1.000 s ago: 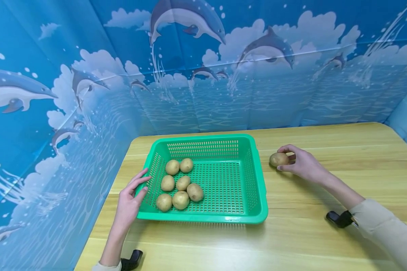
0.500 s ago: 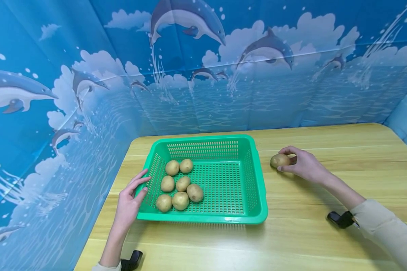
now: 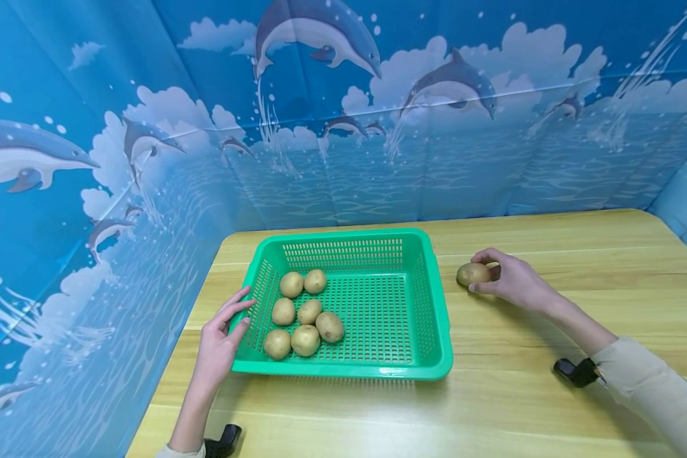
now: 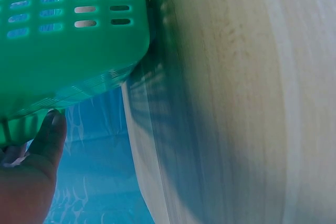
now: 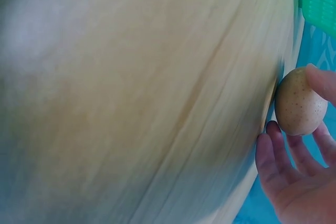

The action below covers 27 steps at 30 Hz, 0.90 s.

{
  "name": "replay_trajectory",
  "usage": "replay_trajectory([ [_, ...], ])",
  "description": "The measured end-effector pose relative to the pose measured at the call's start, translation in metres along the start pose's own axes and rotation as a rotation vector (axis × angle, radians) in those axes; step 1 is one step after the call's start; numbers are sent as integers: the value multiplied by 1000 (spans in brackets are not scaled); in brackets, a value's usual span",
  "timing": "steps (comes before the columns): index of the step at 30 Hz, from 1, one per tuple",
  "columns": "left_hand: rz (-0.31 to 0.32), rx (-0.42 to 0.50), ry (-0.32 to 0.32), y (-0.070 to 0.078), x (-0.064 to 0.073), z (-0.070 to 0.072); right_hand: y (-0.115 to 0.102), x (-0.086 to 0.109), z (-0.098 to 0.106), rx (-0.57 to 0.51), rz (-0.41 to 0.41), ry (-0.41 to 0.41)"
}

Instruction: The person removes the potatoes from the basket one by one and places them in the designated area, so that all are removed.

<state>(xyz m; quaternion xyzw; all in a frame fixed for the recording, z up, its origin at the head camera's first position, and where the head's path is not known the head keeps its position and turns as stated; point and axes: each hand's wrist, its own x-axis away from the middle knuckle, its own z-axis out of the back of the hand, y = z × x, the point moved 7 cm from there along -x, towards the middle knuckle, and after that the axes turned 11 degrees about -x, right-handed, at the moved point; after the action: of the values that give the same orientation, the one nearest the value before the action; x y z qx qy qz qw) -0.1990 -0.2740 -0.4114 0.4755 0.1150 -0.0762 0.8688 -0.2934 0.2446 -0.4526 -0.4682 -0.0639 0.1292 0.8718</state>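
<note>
In the head view, my right hand (image 3: 512,277) pinches a tan potato (image 3: 472,273) between thumb and fingers, low over the table, right of the green plastic basket (image 3: 443,337). The right wrist view has the same potato (image 5: 300,102) with the thumb on one side and fingers on the other. My left hand (image 3: 220,337) rests on the basket's left rim, its fingers reaching straight over the edge. From the left wrist, the thumb (image 4: 52,135) touches the rim's underside. Several potatoes (image 3: 305,340) lie grouped in the basket's left half.
The wooden table (image 3: 521,388) ends at a rounded back edge. Behind and to the left hangs a blue curtain (image 3: 343,172) printed with dolphins. Black wrist devices (image 3: 575,372) project from both sleeves, low over the tabletop.
My right hand and its potato have shifted very slightly toward me. The left hand, the basket and the potatoes inside hold still.
</note>
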Motion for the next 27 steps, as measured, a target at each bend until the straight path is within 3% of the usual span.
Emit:
replay_trajectory([
  [19, 2, 4, -1, 2, 1, 0, -1, 4, 0, 7, -14, -8],
  [27, 3, 2, -9, 2, 1, 0, -10, 7, 7, -10, 25, 17],
])
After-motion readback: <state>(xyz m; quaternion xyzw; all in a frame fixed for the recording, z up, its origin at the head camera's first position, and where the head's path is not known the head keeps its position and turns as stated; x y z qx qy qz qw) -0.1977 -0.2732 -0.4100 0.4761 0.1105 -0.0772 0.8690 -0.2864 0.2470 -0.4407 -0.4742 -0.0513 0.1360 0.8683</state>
